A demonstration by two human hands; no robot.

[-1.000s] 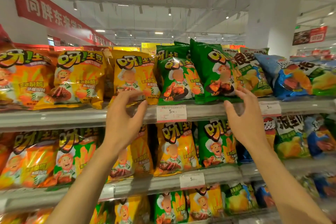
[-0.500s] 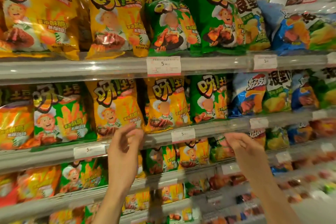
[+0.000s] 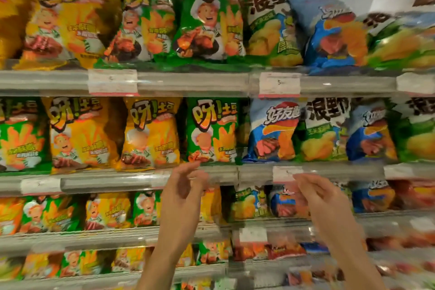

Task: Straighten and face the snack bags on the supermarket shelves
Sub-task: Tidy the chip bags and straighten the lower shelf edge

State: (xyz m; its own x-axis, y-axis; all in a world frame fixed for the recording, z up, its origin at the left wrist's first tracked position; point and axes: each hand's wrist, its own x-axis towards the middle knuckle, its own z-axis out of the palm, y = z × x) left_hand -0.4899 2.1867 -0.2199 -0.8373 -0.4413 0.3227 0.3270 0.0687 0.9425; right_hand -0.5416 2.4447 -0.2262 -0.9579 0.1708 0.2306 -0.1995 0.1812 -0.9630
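Four grey metal supermarket shelves [image 3: 188,82] run across the view, one above another, each with a clear plastic price strip along its front edge. Glossy snack bags stand packed side by side on all of them. On the top shelf, yellow potato-stick bags [image 3: 70,23] with a cartoon chef fill the left; green bags of the same brand [image 3: 207,14] sit in the middle, one rising taller than its neighbours; and blue crisp bags [image 3: 334,33] and green-and-white crisp bags [image 3: 270,23] lean at the right. The second shelf [image 3: 117,181] holds two yellow chef bags [image 3: 150,132], a green chef bag [image 3: 211,129] just right of them, then a blue crisp bag [image 3: 273,129] and more green and blue bags further right. The lower two shelves carry smaller-looking rows of the same kinds, blurred.

White paper price tags [image 3: 279,83] hang on the strips.

Both bare forearms reach up from the bottom edge. The left hand [image 3: 186,186] is raised before the second shelf's edge, fingers loosely curled and holding nothing, its fingertips [image 3: 195,165] right at the bottom edge of the green chef bag; whether they touch it cannot be told through the blur. The right hand [image 3: 317,195] is held just below a price tag on the same shelf edge, fingers relaxed, slightly bent and gripping nothing, well apart from the left hand.
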